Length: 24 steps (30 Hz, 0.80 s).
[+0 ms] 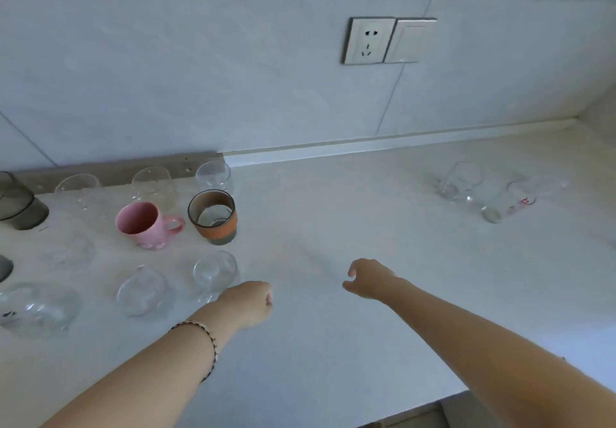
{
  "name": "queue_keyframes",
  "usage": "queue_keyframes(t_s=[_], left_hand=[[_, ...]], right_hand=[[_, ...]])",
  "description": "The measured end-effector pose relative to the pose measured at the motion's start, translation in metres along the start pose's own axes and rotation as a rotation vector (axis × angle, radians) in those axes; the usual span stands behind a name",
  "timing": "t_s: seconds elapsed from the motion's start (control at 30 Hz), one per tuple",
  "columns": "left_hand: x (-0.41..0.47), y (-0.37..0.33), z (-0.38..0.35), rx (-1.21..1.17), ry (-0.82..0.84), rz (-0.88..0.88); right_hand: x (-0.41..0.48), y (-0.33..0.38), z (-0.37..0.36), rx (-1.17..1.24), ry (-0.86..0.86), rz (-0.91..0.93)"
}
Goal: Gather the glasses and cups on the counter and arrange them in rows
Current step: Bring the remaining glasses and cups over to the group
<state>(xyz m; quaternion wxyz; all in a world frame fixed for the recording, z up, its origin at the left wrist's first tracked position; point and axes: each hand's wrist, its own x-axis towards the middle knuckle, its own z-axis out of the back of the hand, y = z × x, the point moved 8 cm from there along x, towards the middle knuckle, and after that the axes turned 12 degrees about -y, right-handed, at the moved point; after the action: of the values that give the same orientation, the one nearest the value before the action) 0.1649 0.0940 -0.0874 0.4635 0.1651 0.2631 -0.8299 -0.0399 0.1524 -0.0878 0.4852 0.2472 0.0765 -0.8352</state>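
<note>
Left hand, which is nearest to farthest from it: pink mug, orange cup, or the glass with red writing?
1. orange cup, straight beyond the left hand.
2. pink mug, further left.
3. glass with red writing, far off right.

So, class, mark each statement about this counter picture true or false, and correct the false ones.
1. The pink mug stands beside the brown-and-orange cup. True.
2. The right hand holds a glass. False: it holds nothing.
3. Two clear glasses sit apart on the right of the counter. True.
4. The left wrist is bare. False: it wears a bracelet.
</note>
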Motion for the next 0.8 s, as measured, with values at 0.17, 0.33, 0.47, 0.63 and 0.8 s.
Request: queue_keyframes(t_s=[0.17,0.33,0.47,0.63,0.8], left_hand=[[0.050,-0.097,0.014,0.095,-0.015,-0.077],[0.103,-0.181,0.006,0.083,-0.019,-0.068],[0.135,-0.226,-0.005,0.043,0.000,-0.034],[0.165,-0.243,-0.004,0.020,-0.038,0.050],[0.170,-0.237,-0.006,-0.018,-0.045,0.122]], right_hand=[[0.024,-0.134,0.055,0.074,-0.162,-0.170],[0.073,-0.237,0.112,0.157,-0.344,-0.242],[0.129,-0.275,0.163,0.120,-0.435,-0.144],[0.193,-0.294,0.182,0.107,-0.325,-0.136],[0.214,-0.299,0.164,0.185,-0.249,-0.138]])
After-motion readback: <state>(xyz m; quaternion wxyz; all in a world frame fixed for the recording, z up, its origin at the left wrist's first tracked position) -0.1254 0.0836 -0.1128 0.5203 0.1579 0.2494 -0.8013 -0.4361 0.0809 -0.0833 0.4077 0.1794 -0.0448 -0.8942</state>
